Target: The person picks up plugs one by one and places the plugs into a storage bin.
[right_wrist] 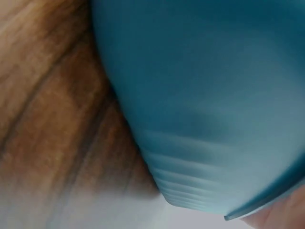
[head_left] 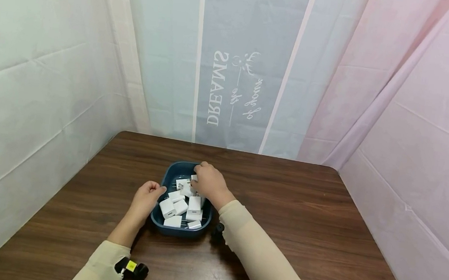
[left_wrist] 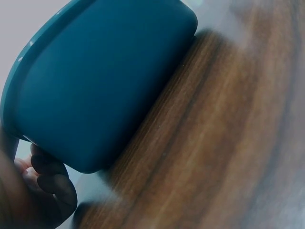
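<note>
A dark blue plastic basin stands on the table, holding several white charger plugs in a loose heap, some with metal prongs showing. At its left rim, my left hand grips the edge, thumb on top; curled fingers show below the rim in the left wrist view. My right hand reaches over the far right rim, and its thumb and fingers pinch a white charger plug, mostly hidden by the hand. In the right wrist view the basin's side covers most of that hand.
The brown wooden table extends around the basin. Pale cloth hangs at the left, the right and behind, with a printed curtain at the table's back edge. A black wrist camera sits on the left forearm.
</note>
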`<state>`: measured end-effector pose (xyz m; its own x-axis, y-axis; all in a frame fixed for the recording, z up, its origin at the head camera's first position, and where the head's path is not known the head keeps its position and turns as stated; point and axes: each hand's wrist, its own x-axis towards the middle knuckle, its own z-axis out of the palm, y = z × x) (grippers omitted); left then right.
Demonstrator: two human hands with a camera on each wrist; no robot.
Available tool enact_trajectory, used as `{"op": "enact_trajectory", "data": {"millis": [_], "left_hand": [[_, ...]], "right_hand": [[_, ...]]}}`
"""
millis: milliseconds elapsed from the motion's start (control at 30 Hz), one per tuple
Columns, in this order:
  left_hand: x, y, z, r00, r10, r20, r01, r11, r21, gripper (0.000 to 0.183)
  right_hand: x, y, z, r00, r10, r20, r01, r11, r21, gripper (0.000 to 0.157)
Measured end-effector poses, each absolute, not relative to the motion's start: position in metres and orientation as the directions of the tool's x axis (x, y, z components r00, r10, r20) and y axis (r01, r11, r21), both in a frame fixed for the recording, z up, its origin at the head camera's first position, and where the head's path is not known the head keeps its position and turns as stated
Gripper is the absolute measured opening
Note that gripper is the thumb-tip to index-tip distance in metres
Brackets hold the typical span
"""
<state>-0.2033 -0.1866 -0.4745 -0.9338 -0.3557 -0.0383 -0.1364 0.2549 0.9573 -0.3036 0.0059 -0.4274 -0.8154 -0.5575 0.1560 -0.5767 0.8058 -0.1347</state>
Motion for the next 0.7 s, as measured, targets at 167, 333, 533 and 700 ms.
{"op": "enact_trajectory", "data": {"millis": [167, 333, 533, 700], "left_hand": [[-0.203, -0.186, -0.474, -0.931, -0.363, -0.04, -0.135, 0.24, 0.961, 0.02], [-0.204, -0.186, -0.475, -0.93, -0.366, -0.034, -0.13, 0.242, 0.961, 0.021], [-0.205, -0.188, -0.476, -0.93, -0.367, -0.026, -0.127, 0.254, 0.959, 0.021], [-0.205, -0.188, -0.476, -0.93, -0.366, -0.029, -0.129, 0.254, 0.959, 0.021]], "right_hand": [[-0.303, 0.011, -0.419, -0.795, -0.575, 0.194, -0.603, 0.786, -0.14, 0.043], [-0.3, 0.018, -0.411, -0.784, -0.583, 0.213, -0.616, 0.772, -0.156, 0.042], [-0.295, 0.025, -0.404, -0.772, -0.582, 0.254, -0.626, 0.766, -0.149, 0.043], [-0.289, 0.033, -0.404, -0.766, -0.58, 0.276, -0.63, 0.763, -0.147, 0.042]]}}
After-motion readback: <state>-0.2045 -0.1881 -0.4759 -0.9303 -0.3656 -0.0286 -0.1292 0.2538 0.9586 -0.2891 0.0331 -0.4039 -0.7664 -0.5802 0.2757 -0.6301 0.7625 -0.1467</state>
